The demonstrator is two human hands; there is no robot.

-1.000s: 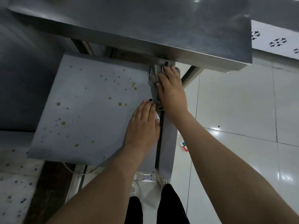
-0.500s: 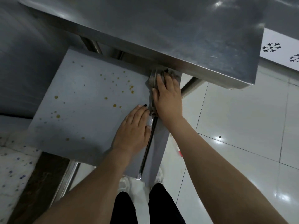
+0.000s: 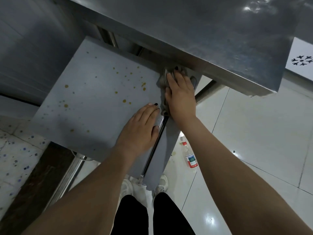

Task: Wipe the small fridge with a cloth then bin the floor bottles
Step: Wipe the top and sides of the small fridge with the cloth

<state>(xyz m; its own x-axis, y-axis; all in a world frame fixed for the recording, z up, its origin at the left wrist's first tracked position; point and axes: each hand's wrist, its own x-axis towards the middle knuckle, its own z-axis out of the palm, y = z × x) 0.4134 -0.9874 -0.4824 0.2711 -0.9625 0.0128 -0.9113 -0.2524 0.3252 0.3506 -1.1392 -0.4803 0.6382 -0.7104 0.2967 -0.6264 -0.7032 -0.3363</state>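
Tiled floor (image 3: 254,133), clear red-capped bottle (image 3: 189,157)

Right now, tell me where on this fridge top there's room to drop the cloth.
The fridge top is free of objects left of the left hand, out to its far and left edges, though spotted with stains. Crowded: the right edge, where the right hand presses the cloth under the steel table overhang.

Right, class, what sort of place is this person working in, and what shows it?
Probably a commercial kitchen or food-prep room: a stainless steel counter overhangs a small grey fridge spattered with brownish drips, over glossy white floor tiles where a plastic bottle lies.
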